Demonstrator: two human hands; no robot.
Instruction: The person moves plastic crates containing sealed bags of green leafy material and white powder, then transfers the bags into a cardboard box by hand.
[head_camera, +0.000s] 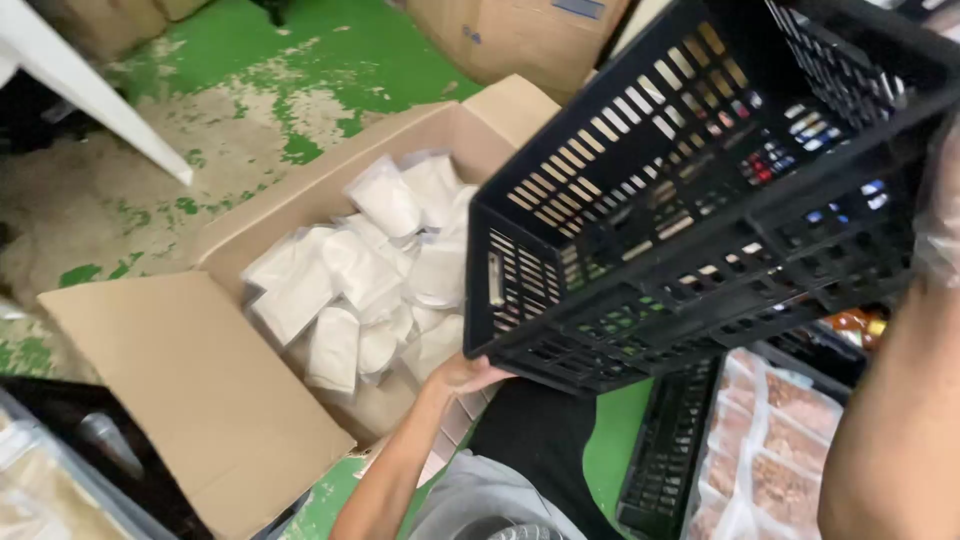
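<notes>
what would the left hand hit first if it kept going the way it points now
Probably the white pouches in the open cardboard box. The left hand grips the black crate at its lower corner, fingers aimed at the box; depth is unclear.

The left hand (465, 375) is gripping the lower edge of a tilted black crate (700, 190); the right hand (940, 215), at three o'clock, is holding its far side. White pouches (365, 275) are lying in the open box (200, 400) at nine o'clock.

A worn green-painted floor (330, 50) is carrying an open cardboard box (225, 400) and a second black crate (665, 455).
</notes>
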